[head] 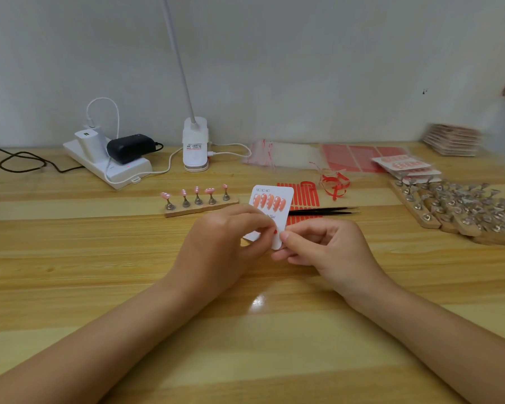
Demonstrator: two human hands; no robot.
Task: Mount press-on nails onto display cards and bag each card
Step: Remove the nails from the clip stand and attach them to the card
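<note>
A dark, thin cable [21, 163] loops over the left end of the pale striped wooden table [70, 258], beside a glossy white power strip [111, 167] that carries a white charger block and a rounded black adapter [130, 147]. Next comes the white clip base of a lamp [195, 144] with its slim stalk rising out of view. A short wooden stand [200, 207] holds five pink nails on little metal pegs. At the centre the left hand [222, 240] and the right hand [324, 243] meet on a white round-cornered display card [274, 211], each pinching its lower edge; the fingers hide the bottom of the card, while five glossy coral nails sit in a row near its top. Behind it lie a red-striped adhesive sheet [303, 193], black pointed tweezers [324, 212], curled red strips [334, 182], clear bags [286, 156], and at far right many empty wooden stands [461, 211].
</note>
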